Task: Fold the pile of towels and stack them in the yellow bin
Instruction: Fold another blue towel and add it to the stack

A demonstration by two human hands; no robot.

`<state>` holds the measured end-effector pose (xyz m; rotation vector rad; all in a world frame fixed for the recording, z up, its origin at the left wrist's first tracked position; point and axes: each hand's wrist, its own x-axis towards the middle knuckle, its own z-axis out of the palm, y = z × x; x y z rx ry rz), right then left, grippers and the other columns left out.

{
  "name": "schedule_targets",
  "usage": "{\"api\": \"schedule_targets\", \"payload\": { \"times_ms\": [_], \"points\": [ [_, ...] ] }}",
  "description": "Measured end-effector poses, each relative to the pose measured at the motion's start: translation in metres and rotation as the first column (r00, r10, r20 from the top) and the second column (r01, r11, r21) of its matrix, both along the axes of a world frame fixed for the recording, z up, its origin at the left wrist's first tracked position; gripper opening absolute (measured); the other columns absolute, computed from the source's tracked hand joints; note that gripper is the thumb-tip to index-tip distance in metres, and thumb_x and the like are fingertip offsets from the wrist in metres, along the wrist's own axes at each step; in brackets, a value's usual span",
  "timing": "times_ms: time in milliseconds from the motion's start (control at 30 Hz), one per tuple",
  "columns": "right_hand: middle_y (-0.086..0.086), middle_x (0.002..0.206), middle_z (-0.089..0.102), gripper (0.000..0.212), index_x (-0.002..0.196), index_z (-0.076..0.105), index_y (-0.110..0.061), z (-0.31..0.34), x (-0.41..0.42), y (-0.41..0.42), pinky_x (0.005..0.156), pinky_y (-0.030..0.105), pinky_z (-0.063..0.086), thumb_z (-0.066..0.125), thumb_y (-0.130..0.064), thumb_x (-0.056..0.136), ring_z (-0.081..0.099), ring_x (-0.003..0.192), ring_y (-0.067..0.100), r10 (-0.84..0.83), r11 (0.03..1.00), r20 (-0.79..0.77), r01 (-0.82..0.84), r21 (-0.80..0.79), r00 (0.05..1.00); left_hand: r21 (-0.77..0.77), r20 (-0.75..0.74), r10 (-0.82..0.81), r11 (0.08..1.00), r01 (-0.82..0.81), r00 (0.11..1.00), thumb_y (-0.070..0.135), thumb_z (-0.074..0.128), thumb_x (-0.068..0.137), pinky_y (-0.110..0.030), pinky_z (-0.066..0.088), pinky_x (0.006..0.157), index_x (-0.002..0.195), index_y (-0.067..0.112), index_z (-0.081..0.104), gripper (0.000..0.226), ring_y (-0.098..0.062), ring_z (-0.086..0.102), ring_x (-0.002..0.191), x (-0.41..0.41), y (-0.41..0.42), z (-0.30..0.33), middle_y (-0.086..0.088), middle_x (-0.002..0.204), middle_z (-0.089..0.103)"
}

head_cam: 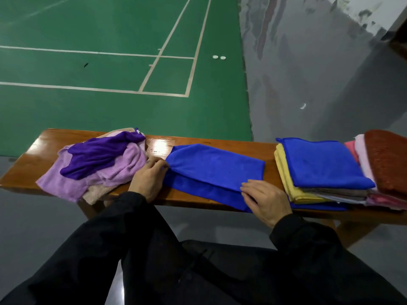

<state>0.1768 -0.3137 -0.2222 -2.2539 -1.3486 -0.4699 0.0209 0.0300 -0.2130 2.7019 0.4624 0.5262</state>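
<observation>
- The green court floor (99,69), marked with white lines, stretches away beyond the wooden bench (220,142) in front of you; grey floor lies beyond the bench's right part.
- The wooden bench runs across your view from left to right and carries all the towels.
- On the bench's right end sits the stack of folded towels (326,170): a blue one on top, yellow, grey and white layers under it, with pink ones and a rust-red towel (387,159) at the far right edge.
- On the bench's left part lies the unfolded pile (97,166), lilac, dark purple and beige cloth tangled together.
- At the bench's middle, between pile and stack, lies the blue towel (211,170) you are folding, its upper layer doubled over the lower one.
- Your left hand (149,179) pinches the blue towel's left corner, fingers curled, just beside the unfolded pile.
- Your right hand (264,199) rests with fairly straight fingers on the blue towel's near right edge, at the bench's front.
- Two small white discs (219,57) lie on the court, well beyond the bench.
</observation>
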Motion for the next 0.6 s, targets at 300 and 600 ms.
{"api": "schedule_targets", "payload": {
  "times_ms": [300,600],
  "points": [
    [0.001,0.105,0.077,0.014,0.098,0.079,-0.012,0.001,-0.016,-0.008,0.086,0.037,0.059,0.068,-0.021,0.095,0.073,0.098,0.017,-0.007,0.985,-0.01,0.008,0.173,1.0,-0.042,0.026,0.008,0.999,-0.006,1.0,0.007,0.053,0.099,-0.046,0.055,0.071,0.112,0.017,0.052,0.017,-0.034,0.066,0.092,-0.024,-0.01,-0.003,-0.012,0.117,0.061],
    [-0.019,0.087,0.064,0.005,0.097,0.068,-0.024,0.049,-0.012,0.025,0.069,0.017,0.047,0.064,-0.024,0.099,0.061,0.08,-0.004,-0.221,0.908,-0.607,0.389,0.159,0.763,-0.298,0.111,0.098,0.952,-0.061,0.989,0.022,0.047,0.103,-0.042,0.056,0.077,0.104,0.016,0.055,0.01,-0.022,0.065,0.084,-0.005,-0.019,0.02,-0.005,0.097,0.065]
  ]
}}
